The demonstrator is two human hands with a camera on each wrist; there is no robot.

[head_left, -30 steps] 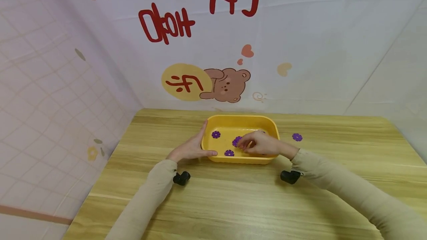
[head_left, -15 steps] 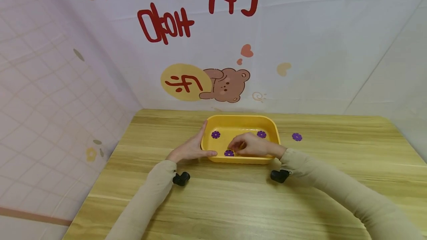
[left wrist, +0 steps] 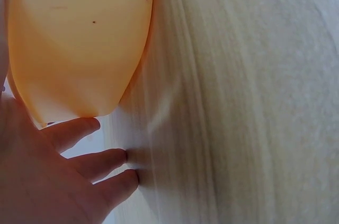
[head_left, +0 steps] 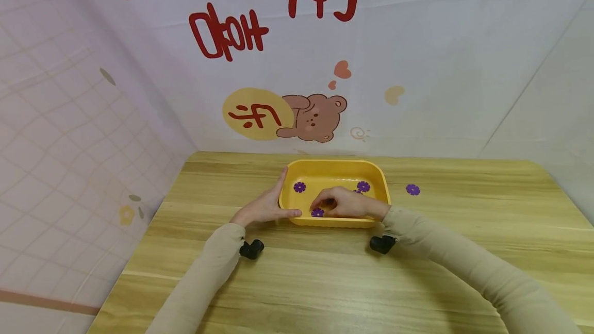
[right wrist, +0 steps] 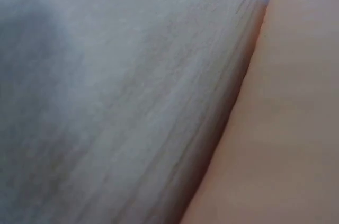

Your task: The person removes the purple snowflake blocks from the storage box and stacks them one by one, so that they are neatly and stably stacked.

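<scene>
My left hand (head_left: 264, 207) rests against the left end of a yellow plastic tub (head_left: 333, 222), with its thumb over the front rim. In the left wrist view its fingers (left wrist: 100, 163) reach straight out, one touching the tub. My right hand (head_left: 345, 202) is down inside the tub. Its bent fingertips stand right at a purple notched flower-shaped disc (head_left: 317, 213) near the front wall; I cannot tell whether they pinch it. Other purple discs lie in the tub: one at the back left (head_left: 299, 187), one at the back right (head_left: 363, 186) and one partly hidden behind the right hand (head_left: 357, 191).
A loose purple disc (head_left: 413, 189) lies on the wooden table (head_left: 315, 277), right of the tub. Behind the table hangs a white printed cloth (head_left: 436, 66). Black wrist cameras sit at the left wrist (head_left: 252, 249) and right wrist (head_left: 382, 244).
My right hand has shifted left and toward the front of the tub, covering where a middle disc showed and uncovering the back right discs. My left hand and the tub have stayed put.
</scene>
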